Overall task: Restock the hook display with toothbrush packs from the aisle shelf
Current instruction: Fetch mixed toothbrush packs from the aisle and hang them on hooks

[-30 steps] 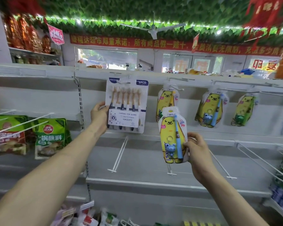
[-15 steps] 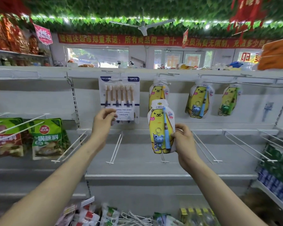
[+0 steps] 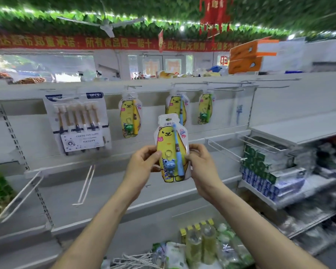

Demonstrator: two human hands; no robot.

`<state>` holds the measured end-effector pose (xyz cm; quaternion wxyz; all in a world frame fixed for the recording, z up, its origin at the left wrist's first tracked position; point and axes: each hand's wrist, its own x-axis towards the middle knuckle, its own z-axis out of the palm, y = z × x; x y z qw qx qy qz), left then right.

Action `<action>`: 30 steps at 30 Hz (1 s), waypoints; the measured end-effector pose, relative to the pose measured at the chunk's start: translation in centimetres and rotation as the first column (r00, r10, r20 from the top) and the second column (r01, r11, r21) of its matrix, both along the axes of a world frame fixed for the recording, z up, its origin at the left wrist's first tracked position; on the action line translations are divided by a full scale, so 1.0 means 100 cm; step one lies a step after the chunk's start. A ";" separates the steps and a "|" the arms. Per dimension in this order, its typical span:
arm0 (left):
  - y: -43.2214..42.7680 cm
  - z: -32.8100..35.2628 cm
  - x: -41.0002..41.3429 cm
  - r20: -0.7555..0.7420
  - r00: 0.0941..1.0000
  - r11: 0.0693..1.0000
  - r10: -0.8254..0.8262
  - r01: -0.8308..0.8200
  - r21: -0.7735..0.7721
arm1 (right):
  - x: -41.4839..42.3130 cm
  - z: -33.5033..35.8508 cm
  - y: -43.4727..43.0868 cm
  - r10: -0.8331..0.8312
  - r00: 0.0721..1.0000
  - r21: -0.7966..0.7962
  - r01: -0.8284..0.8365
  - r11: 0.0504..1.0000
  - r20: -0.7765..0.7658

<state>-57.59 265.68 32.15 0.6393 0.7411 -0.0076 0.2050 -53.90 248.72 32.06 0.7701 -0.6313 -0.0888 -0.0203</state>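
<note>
Toothbrush pack (image 3: 166,136), a yellow bear card carrying a blue brush and a small blue toy figure, is standing upright in mid-air in front of the hook display, between the two hands. The left grip (image 3: 142,167) is pinching the pack's left edge, with the thumb lying on the front. The right grip (image 3: 202,167) is pinching the right edge in the same way, its fingers curling behind the card.

Behind the held pack, a second bear pack (image 3: 176,103) is hanging from the top rail, and the held pack's top is partly covering it in this view. Two more bear packs are hanging on either side, one with a green toy (image 3: 130,115) to the left and one (image 3: 205,108) to the right. Further left, a six-brush pack (image 3: 78,121) is hanging on the same rail. Below it, a bare white hook (image 3: 85,183) is jutting out from the lower row. Toothpaste boxes (image 3: 260,171) are lying stacked on the shelf at the right, and the whole view is blurring slightly.
</note>
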 end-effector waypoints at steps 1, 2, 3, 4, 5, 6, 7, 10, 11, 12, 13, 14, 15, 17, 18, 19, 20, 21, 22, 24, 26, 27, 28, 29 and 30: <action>-0.009 0.002 0.004 0.004 1.000 1.000 0.005 -0.005 -0.004 | 0.004 0.002 -0.010 -0.004 1.000 0.008 0.003 1.000 0.016; -0.018 0.004 0.008 0.009 1.000 1.000 0.009 -0.009 -0.001 | 0.009 0.004 -0.020 -0.005 0.999 0.019 0.005 1.000 0.033; -0.027 0.007 0.013 0.014 1.000 1.000 0.009 -0.009 0.005 | 0.014 0.005 -0.029 -0.005 0.999 0.034 0.004 0.999 0.049; -0.034 0.010 0.017 0.023 1.000 1.000 0.005 -0.005 0.006 | 0.019 0.007 -0.038 -0.003 0.998 0.044 0.001 0.999 0.067; -0.041 0.015 0.022 0.038 0.999 1.000 -0.001 0.001 0.002 | 0.024 0.010 -0.046 0.003 0.996 0.052 -0.008 0.999 0.086; -0.048 0.019 0.027 0.057 0.998 1.000 -0.005 0.005 0.000 | 0.030 0.012 -0.054 0.014 0.995 0.055 -0.019 0.998 0.103; -0.054 0.025 0.033 0.079 0.997 1.000 -0.002 0.002 -0.001 | 0.037 0.014 -0.062 0.025 0.993 0.050 -0.031 0.998 0.119; -0.076 0.036 0.050 0.129 0.991 0.999 0.024 -0.022 -0.024 | 0.058 0.025 -0.084 0.034 0.983 0.015 -0.038 0.999 0.182; -0.084 0.038 0.055 0.141 0.990 0.999 0.030 -0.026 -0.034 | 0.066 0.028 -0.092 0.038 0.977 0.005 -0.040 0.999 0.212; -0.091 0.040 0.059 0.151 0.988 0.999 0.033 -0.027 -0.040 | 0.073 0.032 -0.098 0.042 0.970 -0.001 -0.043 0.999 0.241; -0.097 0.042 0.063 0.162 0.986 0.999 0.036 -0.030 -0.042 | 0.078 0.034 -0.103 0.046 0.964 -0.001 -0.048 0.999 0.263; -0.102 0.043 0.068 0.174 0.984 0.998 0.045 -0.037 -0.045 | 0.084 0.037 -0.108 0.053 0.960 0.007 -0.057 0.998 0.275; -0.107 0.045 0.072 0.184 0.981 0.997 0.060 -0.051 -0.049 | 0.089 0.038 -0.110 0.062 0.958 0.013 -0.068 0.998 0.280; -0.114 0.048 0.080 0.191 0.977 0.994 0.094 -0.083 -0.065 | 0.098 0.040 -0.114 0.080 0.957 0.014 -0.088 0.996 0.278; -0.117 0.049 0.084 0.192 0.976 0.993 0.104 -0.089 -0.082 | 0.103 0.041 -0.115 0.088 0.958 0.017 -0.096 0.995 0.274; -0.119 0.050 0.087 0.193 0.975 0.991 0.111 -0.093 -0.100 | 0.108 0.041 -0.116 0.093 0.958 0.021 -0.103 0.994 0.270; -0.122 0.051 0.090 0.193 0.974 0.989 0.119 -0.098 -0.114 | 0.113 0.042 -0.116 0.101 0.958 0.022 -0.110 0.994 0.268; -0.124 0.051 0.092 0.196 0.972 0.987 0.128 -0.106 -0.121 | 0.117 0.043 -0.116 0.110 0.958 0.018 -0.119 0.993 0.266; -0.126 0.051 0.094 0.200 0.970 0.986 0.137 -0.114 -0.123 | 0.121 0.044 -0.117 0.122 0.956 0.015 -0.131 0.991 0.268; -0.128 0.051 0.097 0.215 0.964 0.984 0.157 -0.133 -0.122 | 0.127 0.045 -0.117 0.151 0.950 0.015 -0.161 0.987 0.275; -0.129 0.050 0.099 0.233 0.955 0.980 0.181 -0.157 -0.118 | 0.131 0.045 -0.118 0.179 0.944 0.015 -0.191 0.982 0.279; -0.129 0.049 0.099 0.242 0.951 0.978 0.193 -0.167 -0.121 | 0.133 0.044 -0.118 0.191 0.940 0.013 -0.203 0.979 0.282; -0.131 0.047 0.100 0.252 0.946 0.976 0.204 -0.176 -0.130 | 0.134 0.043 -0.119 0.202 0.937 0.011 -0.214 0.977 0.285; -0.131 0.046 0.100 0.261 0.941 0.973 0.214 -0.182 -0.143 | 0.136 0.043 -0.119 0.208 0.935 0.009 -0.220 0.975 0.288; -0.132 0.045 0.100 0.270 0.937 0.971 0.222 -0.185 -0.153 | 0.137 0.042 -0.119 0.212 0.933 0.007 -0.223 0.975 0.291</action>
